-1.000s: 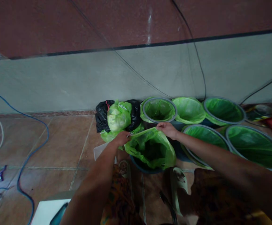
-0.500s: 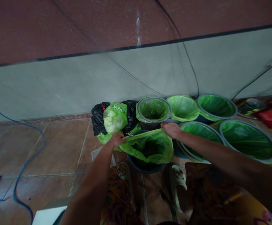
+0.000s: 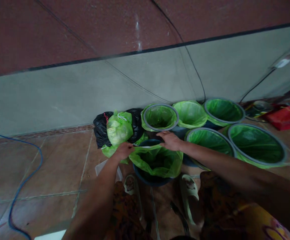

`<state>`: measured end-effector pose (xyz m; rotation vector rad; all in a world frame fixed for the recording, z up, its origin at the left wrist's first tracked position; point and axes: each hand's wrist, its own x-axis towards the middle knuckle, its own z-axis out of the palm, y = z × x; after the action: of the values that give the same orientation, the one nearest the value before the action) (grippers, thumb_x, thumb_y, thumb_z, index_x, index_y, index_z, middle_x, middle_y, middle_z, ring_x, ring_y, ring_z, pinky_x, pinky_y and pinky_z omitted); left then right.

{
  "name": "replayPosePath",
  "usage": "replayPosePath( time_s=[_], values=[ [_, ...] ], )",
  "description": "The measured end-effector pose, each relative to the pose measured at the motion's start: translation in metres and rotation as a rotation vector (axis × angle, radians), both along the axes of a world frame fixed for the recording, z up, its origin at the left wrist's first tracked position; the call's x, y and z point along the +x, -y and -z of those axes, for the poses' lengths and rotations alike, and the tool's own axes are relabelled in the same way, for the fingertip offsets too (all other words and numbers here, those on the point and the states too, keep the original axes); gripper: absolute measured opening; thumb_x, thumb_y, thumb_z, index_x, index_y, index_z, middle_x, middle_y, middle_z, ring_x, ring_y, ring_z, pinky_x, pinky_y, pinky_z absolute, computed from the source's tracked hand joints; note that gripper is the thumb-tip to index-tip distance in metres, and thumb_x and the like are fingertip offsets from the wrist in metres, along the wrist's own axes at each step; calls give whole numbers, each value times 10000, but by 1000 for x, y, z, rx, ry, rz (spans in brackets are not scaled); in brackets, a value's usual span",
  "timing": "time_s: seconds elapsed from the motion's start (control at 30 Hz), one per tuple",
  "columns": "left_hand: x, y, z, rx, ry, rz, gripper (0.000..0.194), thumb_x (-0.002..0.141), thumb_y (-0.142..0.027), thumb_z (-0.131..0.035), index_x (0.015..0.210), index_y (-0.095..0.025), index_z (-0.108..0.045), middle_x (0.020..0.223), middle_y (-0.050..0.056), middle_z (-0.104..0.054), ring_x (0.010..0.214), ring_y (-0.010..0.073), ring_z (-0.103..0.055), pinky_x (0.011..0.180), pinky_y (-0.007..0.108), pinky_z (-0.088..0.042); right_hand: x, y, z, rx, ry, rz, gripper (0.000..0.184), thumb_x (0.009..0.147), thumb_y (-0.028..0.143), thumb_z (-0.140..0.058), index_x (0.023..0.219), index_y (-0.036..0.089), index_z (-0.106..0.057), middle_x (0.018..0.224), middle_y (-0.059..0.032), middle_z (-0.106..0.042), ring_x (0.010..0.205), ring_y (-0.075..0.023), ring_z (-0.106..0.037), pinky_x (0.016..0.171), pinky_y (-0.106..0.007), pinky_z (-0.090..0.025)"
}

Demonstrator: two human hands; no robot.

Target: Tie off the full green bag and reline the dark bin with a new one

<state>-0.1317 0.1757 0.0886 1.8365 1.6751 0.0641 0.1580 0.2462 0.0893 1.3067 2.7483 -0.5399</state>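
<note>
A translucent green garbage bag (image 3: 159, 166) hangs open inside a dark blue bin (image 3: 149, 181), which stands on the floor between my feet. Its mouth is spread, and the near side sags below the bin's rim. My left hand (image 3: 124, 150) is closed on the bag's left edge. At the far edge, my right hand (image 3: 170, 140) pinches the bag's rim between thumb and fingers, part of the grip being hidden. Behind the bag, a strip of the bin's far rim shows uncovered.
Several bins with green liners stand close by, among them a grey-rimmed bin (image 3: 176, 116) at the back. Tied black bags (image 3: 102, 130) and a filled green bag (image 3: 120, 128) lie left. A blue cable (image 3: 38, 163) crosses the floor. A red dustpan-like object (image 3: 284, 118) is far right.
My right hand has moved left along the bag's far edge, closer to my left hand. The bag's mouth sits lower and its far edge is slacker. The view has shifted slightly.
</note>
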Motion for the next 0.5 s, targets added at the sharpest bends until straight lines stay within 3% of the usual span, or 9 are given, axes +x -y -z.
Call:
replayPosePath(
  time_s=[0.13, 0.27, 0.37, 0.5],
  values=[
    [14, -3, -3, 44, 3, 8, 304, 883, -321, -500, 788, -165, -743, 700, -2, -669, 690, 120, -562, 635, 217, -387, -30, 16, 4, 5, -30, -170, 565, 802, 399, -709, 1306, 174, -586, 1305, -157, -602, 1185, -304, -565, 1012, -427, -414],
    [18, -1, -3, 59, -33, 10, 332, 899, -301, -477, 842, -155, -769, 747, 22, -700, 720, 133, -591, 665, 227, -415, -34, 19, 8, -16, 136, -189, 301, 891, 342, -592, 1124, 176, -687, 1140, -138, -693, 1099, -281, -627, 974, -394, -423],
    [17, 1, -2, 36, -104, 7, 308, 890, -275, -488, 889, -169, -778, 793, 32, -717, 760, 151, -622, 701, 239, -435, -28, 13, 4, -79, 207, -137, 317, 976, 319, -436, 1012, 169, -713, 995, -124, -736, 993, -236, -675, 880, -315, -444],
    [20, 1, 0, 2, -270, -31, 258, 826, -215, -547, 927, -193, -784, 927, 71, -739, 883, 207, -663, 761, 274, -464, -20, -2, -5, -99, 203, 11, 384, 1000, 332, -381, 976, 148, -717, 989, -122, -739, 938, -211, -683, 758, -257, -438]
  ],
)
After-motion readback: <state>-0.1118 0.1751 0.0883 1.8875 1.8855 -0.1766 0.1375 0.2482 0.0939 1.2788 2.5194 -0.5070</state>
